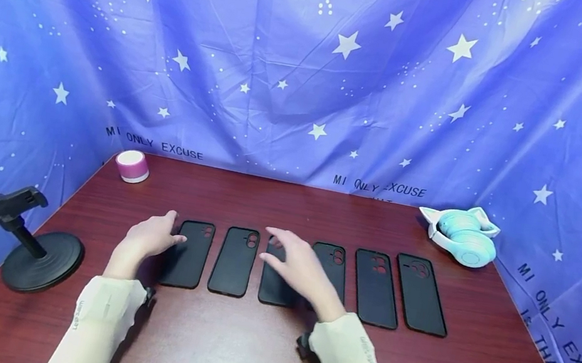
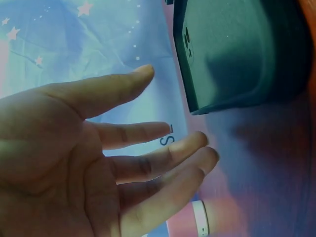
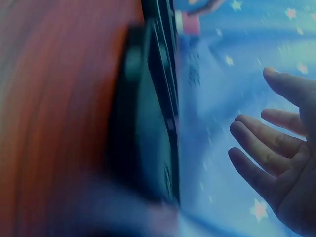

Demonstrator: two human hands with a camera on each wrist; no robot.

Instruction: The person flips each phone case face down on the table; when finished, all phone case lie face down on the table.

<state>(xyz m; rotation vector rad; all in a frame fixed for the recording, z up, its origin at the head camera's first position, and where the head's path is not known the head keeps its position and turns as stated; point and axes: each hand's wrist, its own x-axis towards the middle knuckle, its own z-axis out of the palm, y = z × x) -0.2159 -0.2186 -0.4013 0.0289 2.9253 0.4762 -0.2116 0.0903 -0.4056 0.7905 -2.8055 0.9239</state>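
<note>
Several black phone cases lie in a row across the table. My left hand (image 1: 149, 238) hovers by the left edge of the leftmost case (image 1: 190, 264), fingers extended and holding nothing. That hand's palm (image 2: 54, 163) and spread fingers show in the left wrist view, apart from a case (image 2: 237, 54). Over the third case (image 1: 274, 288) is my right hand (image 1: 302, 269), which hides part of it and of the fourth case (image 1: 333, 266). Between the hands lies the second case (image 1: 231, 267). In the right wrist view the right fingers are loosely extended, with nothing in them.
Two more cases, the fifth (image 1: 377, 293) and sixth (image 1: 423, 301), lie to the right. A black phone stand (image 1: 41, 259) is at left, a pink-and-white cylinder (image 1: 132, 167) back left, and light-blue cat-ear headphones (image 1: 465, 237) back right. A starry curtain (image 1: 289, 48) surrounds the table.
</note>
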